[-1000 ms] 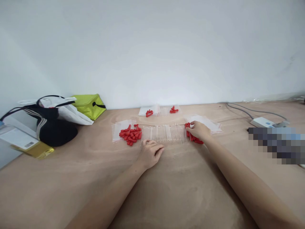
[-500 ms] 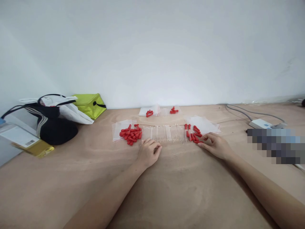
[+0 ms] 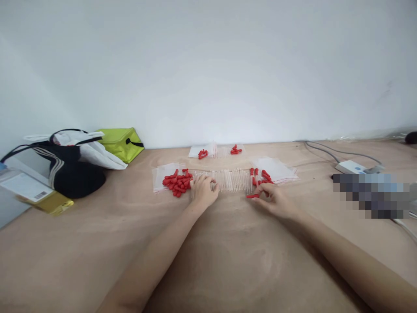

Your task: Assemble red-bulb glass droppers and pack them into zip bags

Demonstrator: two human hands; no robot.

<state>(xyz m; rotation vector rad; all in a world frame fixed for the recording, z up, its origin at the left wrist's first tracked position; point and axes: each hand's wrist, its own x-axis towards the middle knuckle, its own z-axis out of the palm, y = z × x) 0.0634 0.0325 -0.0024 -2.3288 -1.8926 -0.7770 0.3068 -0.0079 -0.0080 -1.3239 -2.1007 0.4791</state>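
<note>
A red rubber dropper bulb (image 3: 252, 196) is pinched between the thumb and fingertips of my right hand (image 3: 276, 201), just over the table. My left hand (image 3: 204, 190) lies curled over the left part of a row of thin clear dropper tubes (image 3: 234, 181); whatever is between its fingers is hidden. Left of that hand is a heap of red bulbs (image 3: 177, 182) beside a stack of clear zip bags (image 3: 159, 179). Several more red bulbs (image 3: 266, 175) lie behind my right hand, near other clear bags (image 3: 282, 170).
Toward the wall lie two small groups of red bulbs (image 3: 203, 154) with bags and tubes. A dark cap (image 3: 78, 178), a lime-green bag (image 3: 120, 143) and a yellow package (image 3: 35, 191) stand at left. A power strip (image 3: 350, 167) with cables is at right.
My right hand has moved left, away from the right-hand bulbs, with one red bulb in its fingertips. My left hand has shifted slightly forward onto the tubes.
</note>
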